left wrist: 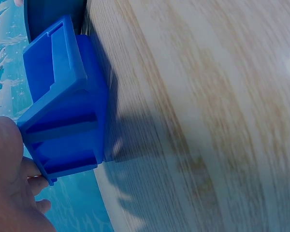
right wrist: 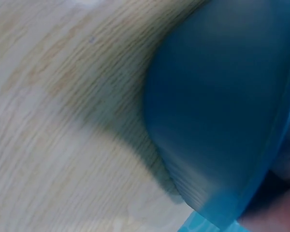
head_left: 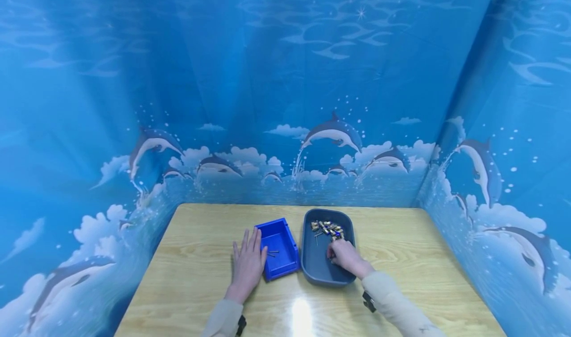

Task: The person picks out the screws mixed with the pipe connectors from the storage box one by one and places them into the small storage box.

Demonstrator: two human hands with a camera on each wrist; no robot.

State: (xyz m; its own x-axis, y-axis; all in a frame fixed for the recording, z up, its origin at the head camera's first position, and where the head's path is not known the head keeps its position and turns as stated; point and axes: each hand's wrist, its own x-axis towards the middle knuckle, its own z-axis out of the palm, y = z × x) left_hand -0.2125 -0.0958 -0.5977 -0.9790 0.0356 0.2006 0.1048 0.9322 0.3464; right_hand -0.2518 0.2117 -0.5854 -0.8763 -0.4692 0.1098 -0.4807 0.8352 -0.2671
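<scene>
Inside the dark grey tray [head_left: 317,266], the right hand [head_left: 349,256] reaches down with its fingers bent, their tips hidden beneath the hand — whether they pinch anything, I cannot tell. From the right wrist, the tray's outer wall covers most of the work, leaving only a blurred bit of hand at the edge.

A heap of brass-coloured metal pieces [head_left: 325,226] lies toward the tray's far end, just beyond the right hand's fingers; their exact shapes are too small to make out. Beside the heap is a slender pin [head_left: 318,235], and a small blue spot shows at its near edge.

Just left of the tray sits a blue bin [head_left: 282,266] with a few thin metal rods [head_left: 273,252] on its floor. Along its left side rests the left hand [head_left: 248,267], fingers extended and spread, thumb at the rim — the left wrist view cuts this hand off, and the bin partly covers its fingers.
</scene>
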